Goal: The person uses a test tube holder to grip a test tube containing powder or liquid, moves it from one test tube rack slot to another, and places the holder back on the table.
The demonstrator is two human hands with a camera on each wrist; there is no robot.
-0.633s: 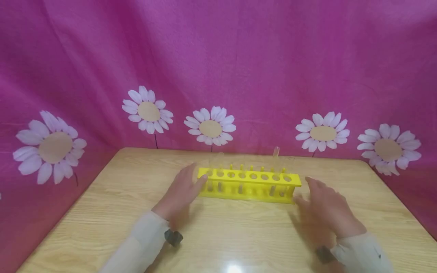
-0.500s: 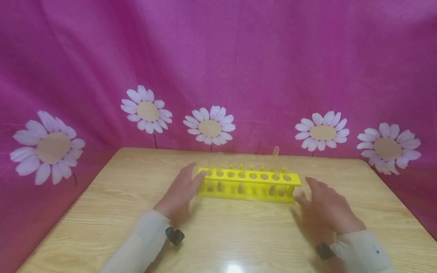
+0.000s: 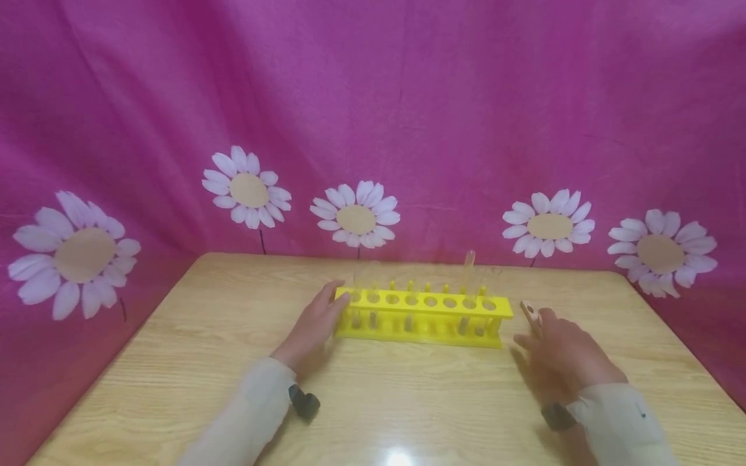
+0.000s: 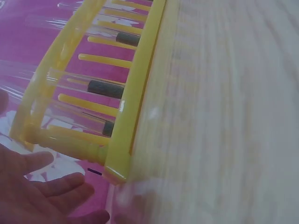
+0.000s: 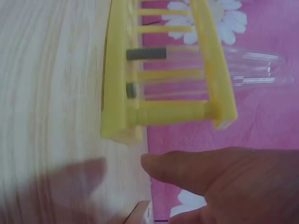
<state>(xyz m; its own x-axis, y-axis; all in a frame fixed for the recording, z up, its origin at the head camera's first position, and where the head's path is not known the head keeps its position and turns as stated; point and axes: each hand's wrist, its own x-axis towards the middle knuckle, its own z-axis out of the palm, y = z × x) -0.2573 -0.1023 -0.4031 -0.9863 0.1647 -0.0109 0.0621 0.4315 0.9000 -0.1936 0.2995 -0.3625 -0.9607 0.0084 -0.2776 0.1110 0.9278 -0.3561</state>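
A yellow test tube rack stands on the table, holding several clear test tubes with dark material at their bottoms. At its left end is my left hand, whose fingers look extended and spread in the left wrist view; whether the thumb touches the rack's corner is unclear. My right hand is apart from the rack's right end, thumb stretched out straight. Just ahead of its fingers lies a light wooden piece with a dark hole, partly covered by the hand. Contact with it cannot be made out.
The wood-grain table carries the rack near its middle. Behind and to both sides hangs a magenta cloth printed with white daisies. Dark bands sit at both wrists.
My right hand has drawn back slightly from the rack's right end, and the wooden piece now shows past its fingers. My left hand stays at the left end. The rack looks still.
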